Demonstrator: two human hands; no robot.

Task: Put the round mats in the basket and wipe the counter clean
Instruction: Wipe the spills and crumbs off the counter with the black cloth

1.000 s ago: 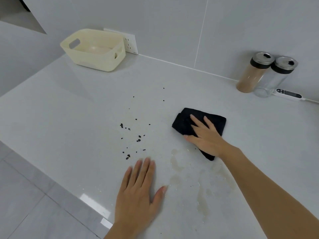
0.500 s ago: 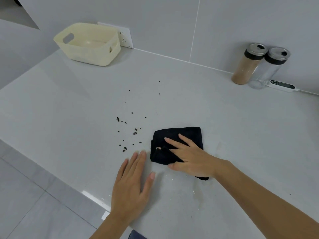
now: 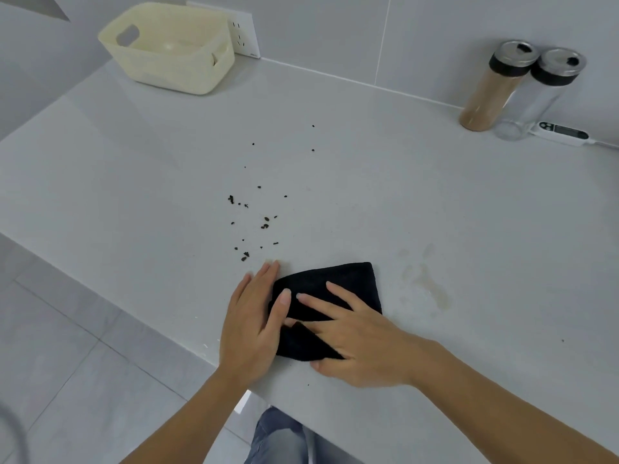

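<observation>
The pale counter (image 3: 368, 182) fills most of the frame. The cream basket (image 3: 174, 68) sits at upper left, a round mat (image 3: 174, 48) inside. Low centre, the right hand (image 3: 361, 343) lies spread flat on a black cloth (image 3: 338, 283); the left hand (image 3: 251, 326) rests flat beside it, thumb on the cloth. Dark crumbs (image 3: 254, 222) lie scattered just above.

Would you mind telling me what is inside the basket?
Inside the basket, a pale round shape, likely a mat, lies on the bottom. The near wall hides the rest of the floor.
</observation>
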